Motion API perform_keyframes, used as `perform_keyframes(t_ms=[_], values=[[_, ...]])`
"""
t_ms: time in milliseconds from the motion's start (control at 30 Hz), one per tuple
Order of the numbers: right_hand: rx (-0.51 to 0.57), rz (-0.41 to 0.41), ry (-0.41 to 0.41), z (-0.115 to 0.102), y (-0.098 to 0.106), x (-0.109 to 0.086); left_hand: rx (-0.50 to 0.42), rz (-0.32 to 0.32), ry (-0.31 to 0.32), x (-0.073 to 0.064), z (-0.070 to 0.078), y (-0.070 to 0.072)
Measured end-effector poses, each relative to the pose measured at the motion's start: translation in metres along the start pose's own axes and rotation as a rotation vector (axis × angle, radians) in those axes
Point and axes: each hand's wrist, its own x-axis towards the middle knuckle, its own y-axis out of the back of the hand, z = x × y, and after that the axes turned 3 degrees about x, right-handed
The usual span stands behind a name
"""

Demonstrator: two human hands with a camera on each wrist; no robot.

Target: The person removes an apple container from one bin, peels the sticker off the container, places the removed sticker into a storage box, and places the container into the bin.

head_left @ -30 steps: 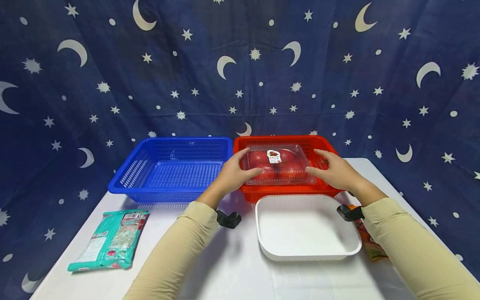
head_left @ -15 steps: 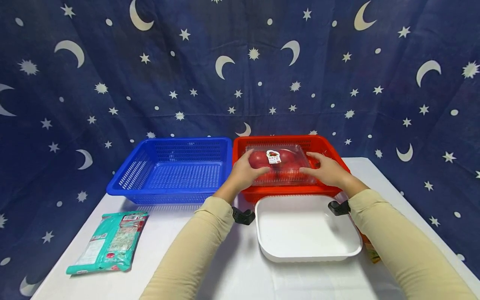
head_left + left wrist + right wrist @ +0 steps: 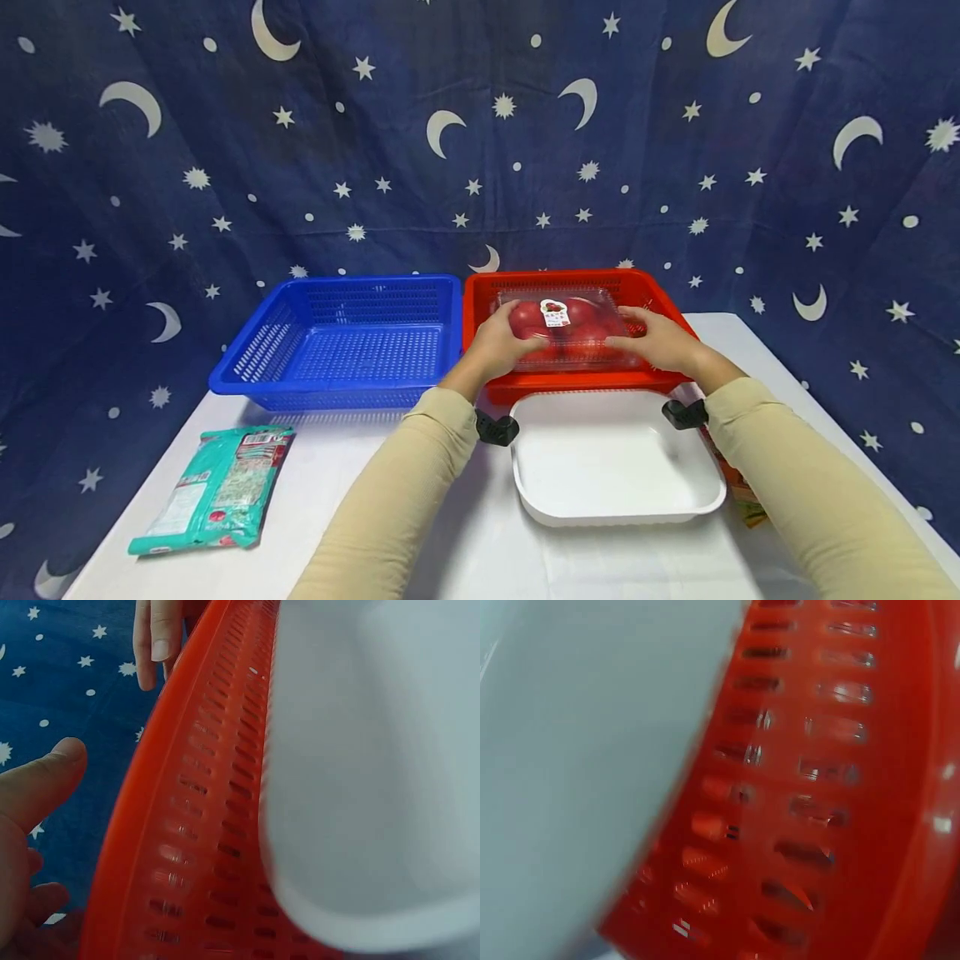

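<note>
A clear plastic box of round red fruit (image 3: 573, 329) with a white label lies in the red basket (image 3: 570, 381). My left hand (image 3: 491, 346) is at its left side, thumb over the near left corner. At the opposite end is my right hand (image 3: 663, 343), its thumb overlapping the near right corner. Neither hand's fingers close round the box. In the left wrist view the left thumb (image 3: 49, 776) stretches out beside the red rim, and fingertips of the right hand (image 3: 159, 634) point down at the top. The right wrist view shows mostly basket wall, without a hand.
A white tub (image 3: 615, 458) stands in front of the red basket, under my wrists. To the left is a blue basket (image 3: 341, 386). A teal packet (image 3: 217, 492) lies at the front left. An orange and green packet (image 3: 748, 504) is partly hidden by my right sleeve.
Both hands have come closer together at the box's sides. The box has shifted slightly to the right within the red basket, with the left hand following it rightward.
</note>
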Motion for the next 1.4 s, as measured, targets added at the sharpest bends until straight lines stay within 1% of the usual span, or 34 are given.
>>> perform_keyframes(t_ms=[133,233,333,400,500,633,800,900,1067,1167,1300,1400], values=[[-0.001,0.001,-0.009,0.005,0.007,-0.002,-0.015,-0.014,-0.002,0.002,0.005,-0.006],[0.016,-0.001,-0.014,0.007,0.009,-0.002,-0.044,0.004,0.010,0.003,0.006,-0.009],[0.032,-0.015,-0.030,0.009,0.008,0.000,-0.075,0.022,0.050,0.003,0.005,-0.010],[0.040,-0.030,-0.045,0.010,0.007,0.001,-0.086,0.017,0.089,0.003,0.003,-0.011],[0.080,-0.058,-0.071,0.011,0.006,0.004,-0.094,-0.014,0.147,0.005,0.002,-0.010],[0.161,-0.092,-0.103,0.011,0.007,0.006,-0.116,-0.050,0.192,0.007,0.002,-0.007],[0.257,-0.120,-0.114,0.013,0.009,0.008,-0.167,-0.065,0.225,0.010,0.000,-0.005],[0.307,-0.129,-0.116,0.014,0.009,0.009,-0.181,-0.065,0.239,0.012,-0.001,-0.006],[0.362,-0.122,-0.128,0.015,0.008,0.008,-0.233,-0.058,0.281,0.013,-0.001,-0.006],[0.354,-0.098,-0.117,0.015,0.008,0.008,-0.249,-0.047,0.290,0.013,-0.001,-0.007],[0.327,-0.060,-0.090,0.012,0.008,0.008,-0.256,-0.044,0.283,0.013,-0.001,-0.007],[0.307,-0.037,-0.075,0.008,0.008,0.007,-0.279,-0.037,0.279,0.012,0.000,-0.006]])
